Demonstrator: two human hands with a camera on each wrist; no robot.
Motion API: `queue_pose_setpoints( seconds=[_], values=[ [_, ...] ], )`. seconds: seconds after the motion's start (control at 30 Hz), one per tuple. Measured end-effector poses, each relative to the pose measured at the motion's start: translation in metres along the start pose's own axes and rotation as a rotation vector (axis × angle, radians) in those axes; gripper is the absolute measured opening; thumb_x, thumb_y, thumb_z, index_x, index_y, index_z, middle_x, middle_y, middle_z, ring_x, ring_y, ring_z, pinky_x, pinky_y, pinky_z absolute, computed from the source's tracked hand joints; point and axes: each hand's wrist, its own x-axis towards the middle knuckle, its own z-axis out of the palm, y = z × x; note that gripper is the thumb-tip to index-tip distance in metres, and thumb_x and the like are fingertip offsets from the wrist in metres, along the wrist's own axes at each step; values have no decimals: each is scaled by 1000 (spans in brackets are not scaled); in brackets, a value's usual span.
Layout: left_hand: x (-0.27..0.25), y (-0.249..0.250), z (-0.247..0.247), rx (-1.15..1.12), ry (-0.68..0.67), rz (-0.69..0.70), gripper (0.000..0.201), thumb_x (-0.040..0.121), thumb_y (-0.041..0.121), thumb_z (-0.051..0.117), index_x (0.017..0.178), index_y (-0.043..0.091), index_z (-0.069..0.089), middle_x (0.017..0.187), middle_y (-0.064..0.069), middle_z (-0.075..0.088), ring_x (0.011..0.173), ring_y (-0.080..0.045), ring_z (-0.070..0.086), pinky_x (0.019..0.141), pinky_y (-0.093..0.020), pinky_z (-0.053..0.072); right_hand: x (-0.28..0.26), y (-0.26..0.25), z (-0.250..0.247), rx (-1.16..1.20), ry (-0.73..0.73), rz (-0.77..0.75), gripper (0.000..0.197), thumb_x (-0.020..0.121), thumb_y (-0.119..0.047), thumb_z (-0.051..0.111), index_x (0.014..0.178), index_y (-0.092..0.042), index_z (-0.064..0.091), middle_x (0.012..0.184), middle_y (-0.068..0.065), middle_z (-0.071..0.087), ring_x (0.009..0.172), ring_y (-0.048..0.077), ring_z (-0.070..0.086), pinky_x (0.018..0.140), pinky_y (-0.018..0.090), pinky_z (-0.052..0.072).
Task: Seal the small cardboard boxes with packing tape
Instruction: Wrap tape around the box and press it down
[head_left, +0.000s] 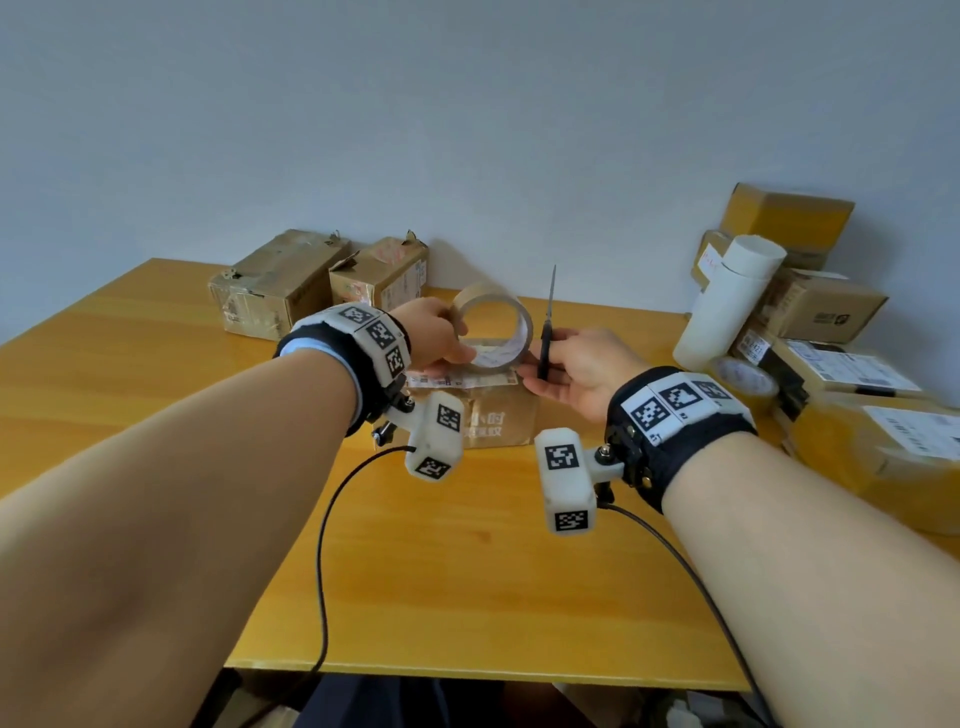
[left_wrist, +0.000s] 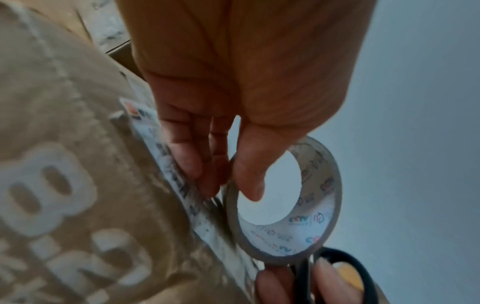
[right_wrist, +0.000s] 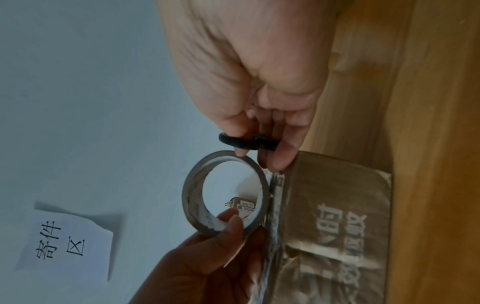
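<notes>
The left hand (head_left: 434, 332) sits a little left of the middle of the head view, with its thumb curled inside the tape roll (head_left: 493, 332) and its fingers on the outside, so it grips the roll at the left side. The roll stands on its edge on top of the small cardboard box (head_left: 498, 415), and its hole faces toward the camera and slightly to the right. The right hand (head_left: 576, 371) is just right of the roll, with its fingers closed around the black handles of the scissors (head_left: 548, 322); the blades are together and point straight up in the frame. The box lies directly under both hands, in the middle of the wooden table (head_left: 467, 571), and its long axis goes left to right in the frame, as does the printed strip along its top. I judge that the next cut depends on the short gap between roll and scissors: the right hand is nearer to the free side of the roll, and the blades must tilt down toward the tape.
</notes>
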Motion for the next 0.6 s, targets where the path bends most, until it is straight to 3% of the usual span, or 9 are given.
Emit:
queue_pose_setpoints(
  seconds=[0.07,0.13,0.23,0.33,0.4,0.5,0.6],
  values=[
    [4,-1,0,-87,-5,-54,20,89,3,70,105,11,61,99,-12,68,91,-31,72,94,-41,56,0,-1,0,-19,1,-1,10,101,3,52,104,-4,58,101,19,67,80,27,68,55,32,62],
    [6,-2,1,-171,5,-99,27,88,-3,68,113,6,61,110,-18,69,104,-34,70,95,-44,56,-1,-2,-1,-13,5,-8,9,102,4,51,102,-3,57,96,18,67,79,27,69,56,33,62],
    [8,-2,4,-247,26,-123,42,88,-9,64,128,1,57,118,-22,66,106,-34,69,96,-43,54,-4,-3,1,124,-20,-25,10,102,5,49,98,0,56,92,19,63,84,30,65,60,36,64],
    [11,0,7,-300,32,-111,41,93,-9,56,133,-3,52,127,-21,61,104,-27,66,96,-40,54,-5,-1,6,159,-34,-26,12,104,5,45,96,0,54,96,21,62,88,32,63,63,38,64],
    [12,0,7,-332,46,-122,36,93,-9,56,128,-3,53,121,-22,63,105,-30,67,96,-42,54,-5,0,10,118,-32,-29,15,105,3,42,95,-2,52,95,21,61,88,32,63,65,40,64],
    [11,0,4,-423,43,-177,18,92,-11,58,106,0,57,103,-21,66,103,-36,69,94,-45,56,-7,-1,14,72,-26,-31,22,106,4,38,90,-3,52,93,20,60,91,34,62,68,40,59],
    [11,-4,4,-507,23,-183,14,93,-11,54,95,2,56,102,-21,66,97,-35,69,80,-41,59,-10,-1,15,67,-23,-25,25,105,5,36,87,-4,51,93,19,58,93,33,58,65,38,59]
  ],
)
